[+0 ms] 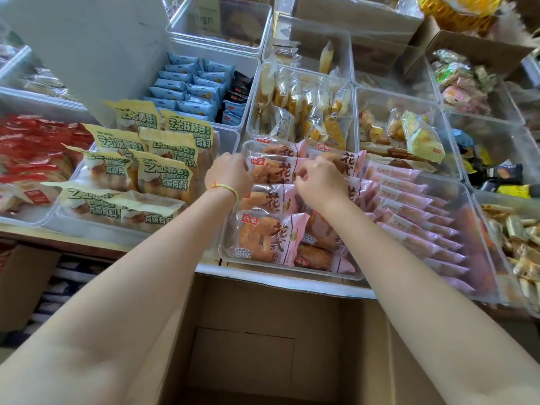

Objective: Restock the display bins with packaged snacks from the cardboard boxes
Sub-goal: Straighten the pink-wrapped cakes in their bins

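Both arms reach out over an open cardboard box (263, 346) toward a clear bin (292, 273) full of pink bread packets (270, 238), which sits at the front edge of the counter (292, 285), just beyond the box. The left hand (229, 173) rests at the far left corner of that bin, fingers curled down over a packet's edge there, a thin yellow band (229, 190) round the wrist. The right hand (317, 179) is near it, over the middle of the bin, thumb and fingers pinching the top of one packet in the back rows. Inside the box I can see only bare cardboard. Just to the left stands a bin of pale yellow packets with green lettering (140, 168), and beyond that red packets (35, 147). To the right, touching the pink bread bin, slim pink packets (409, 211) lie in a neat row. Further back are blue packets (190, 89) and clear-wrapped yellow cakes (306, 112).
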The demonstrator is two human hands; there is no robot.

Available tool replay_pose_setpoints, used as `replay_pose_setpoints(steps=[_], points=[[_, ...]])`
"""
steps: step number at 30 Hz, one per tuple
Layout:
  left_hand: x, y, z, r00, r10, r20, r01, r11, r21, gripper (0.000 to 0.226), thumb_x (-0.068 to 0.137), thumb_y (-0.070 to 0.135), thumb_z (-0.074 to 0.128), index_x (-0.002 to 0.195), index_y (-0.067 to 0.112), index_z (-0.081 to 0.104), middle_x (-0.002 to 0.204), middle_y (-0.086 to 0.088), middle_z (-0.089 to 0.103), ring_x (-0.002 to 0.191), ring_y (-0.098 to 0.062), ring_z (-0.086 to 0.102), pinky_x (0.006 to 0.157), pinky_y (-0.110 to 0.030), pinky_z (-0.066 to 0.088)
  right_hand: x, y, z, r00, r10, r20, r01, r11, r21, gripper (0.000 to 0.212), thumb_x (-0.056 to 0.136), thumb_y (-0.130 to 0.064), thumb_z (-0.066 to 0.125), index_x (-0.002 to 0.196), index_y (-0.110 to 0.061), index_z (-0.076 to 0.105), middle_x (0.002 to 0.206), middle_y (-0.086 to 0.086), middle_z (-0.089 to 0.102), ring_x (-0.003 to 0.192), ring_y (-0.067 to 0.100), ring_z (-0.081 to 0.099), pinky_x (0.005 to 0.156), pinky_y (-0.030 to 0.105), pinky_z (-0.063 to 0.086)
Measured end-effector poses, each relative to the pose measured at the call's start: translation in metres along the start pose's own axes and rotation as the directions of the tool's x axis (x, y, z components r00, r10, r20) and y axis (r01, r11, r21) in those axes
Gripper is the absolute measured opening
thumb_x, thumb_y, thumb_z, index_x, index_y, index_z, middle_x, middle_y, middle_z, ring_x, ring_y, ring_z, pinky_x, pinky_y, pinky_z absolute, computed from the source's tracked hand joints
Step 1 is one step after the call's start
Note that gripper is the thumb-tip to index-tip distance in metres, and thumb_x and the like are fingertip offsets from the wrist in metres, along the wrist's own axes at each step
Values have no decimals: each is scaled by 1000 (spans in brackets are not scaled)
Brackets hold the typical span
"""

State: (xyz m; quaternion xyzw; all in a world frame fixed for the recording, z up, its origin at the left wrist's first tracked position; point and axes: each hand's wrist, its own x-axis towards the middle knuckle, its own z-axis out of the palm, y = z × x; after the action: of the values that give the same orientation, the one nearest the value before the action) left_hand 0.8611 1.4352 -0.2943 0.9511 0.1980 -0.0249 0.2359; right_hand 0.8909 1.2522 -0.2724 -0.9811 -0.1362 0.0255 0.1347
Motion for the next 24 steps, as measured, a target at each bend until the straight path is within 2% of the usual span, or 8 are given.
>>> replay_pose_setpoints(steps=[2, 4, 6, 11, 14, 17, 21, 24], points=[[-6, -4, -4, 995, -16, 96, 0, 987, 161, 33, 88, 16, 54, 119, 11, 65, 122, -13, 59, 113, -32, 56, 94, -44, 50, -8, 0, 4, 992, 80, 101, -73, 995, -69, 25, 95, -23, 54, 111, -10, 67, 116, 10, 59, 100, 30, 58, 74, 34, 46], [-11, -8, -4, 989, -49, 141, 20, 980, 196, 32, 85, 13, 57, 116, 11, 66, 119, -12, 62, 110, -32, 58, 87, -41, 51, -13, 1, 5, 983, 134, 127, -132, 991, -22, 24, 96, -26, 54, 107, -11, 68, 113, 8, 63, 95, 28, 59, 68, 32, 43], [-14, -15, -1, 990, -71, 126, 54, 989, 140, 30, 86, 10, 56, 114, 12, 67, 116, -10, 65, 105, -31, 61, 82, -38, 50, -14, 3, 6, 980, 150, 129, -155, 987, 31, 22, 98, -25, 54, 106, -12, 71, 111, 8, 66, 96, 27, 60, 69, 31, 41], [-17, -25, 3, 989, -149, 6, 149, 984, -100, 26, 88, 8, 57, 107, 12, 75, 113, -11, 70, 105, -31, 63, 92, -37, 48, -15, 7, 5, 974, 184, 129, -198, 974, 113, 19, 97, -19, 54, 99, -15, 72, 107, 5, 69, 87, 22, 54, 71, 29, 41], [-17, -26, 4, 982, -148, -116, 121, 969, -214, 27, 88, 6, 55, 106, 13, 74, 112, -10, 70, 106, -31, 62, 93, -37, 47, -16, 8, 0, 977, 207, 61, -212, 972, 100, 21, 96, -19, 52, 100, -15, 73, 104, 5, 69, 85, 24, 55, 70, 29, 40], [-15, -21, 5, 975, -105, -194, 56, 968, -243, 26, 90, 8, 53, 106, 12, 73, 108, -11, 71, 102, -32, 62, 91, -37, 49, -13, 7, -4, 980, 197, 2, -197, 978, 63, 23, 97, -19, 52, 103, -14, 74, 105, 7, 70, 93, 31, 63, 71, 32, 46], [-16, -17, 6, 986, -69, -154, 32, 972, -233, 28, 94, 11, 51, 111, 13, 72, 112, -9, 71, 105, -29, 62, 93, -35, 48, -12, 9, -8, 968, 233, 97, -233, 972, -15, 21, 94, -16, 52, 95, -18, 73, 105, 6, 70, 94, 31, 62, 71, 32, 45], [-20, -19, 5, 995, -52, -90, 29, 971, -239, 31, 95, 11, 49, 118, 13, 69, 118, -8, 69, 109, -27, 61, 98, -34, 48, -17, 9, -10, 967, 237, 95, -241, 970, 26, 19, 94, -17, 52, 96, -20, 71, 104, 4, 69, 91, 28, 60, 69, 31, 43]])
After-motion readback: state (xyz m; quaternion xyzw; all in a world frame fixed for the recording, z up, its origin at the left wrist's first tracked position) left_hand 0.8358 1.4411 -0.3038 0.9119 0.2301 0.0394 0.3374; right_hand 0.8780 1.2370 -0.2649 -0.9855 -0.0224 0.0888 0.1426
